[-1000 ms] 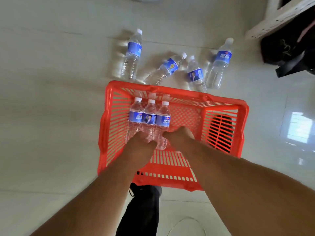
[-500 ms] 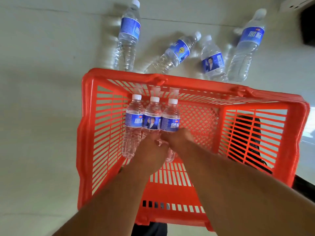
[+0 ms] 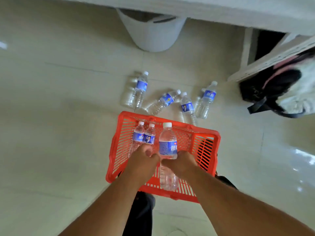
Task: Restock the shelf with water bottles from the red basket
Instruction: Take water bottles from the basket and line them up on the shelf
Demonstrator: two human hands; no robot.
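The right hand pinches a raised bottle; the left hand grips two bottles over the red basket. Four bottles lie on the floor beyond it, near a white bin.

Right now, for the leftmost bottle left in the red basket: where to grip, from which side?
Grip the leftmost bottle on the ribbed body below its blue label, coming from the left: the second bottle presses its right side, and the left hand is nearest.

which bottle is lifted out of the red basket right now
The bottle gripped by the right hand: it stands raised, larger in view, while the other two bottles sit lower by the left hand.
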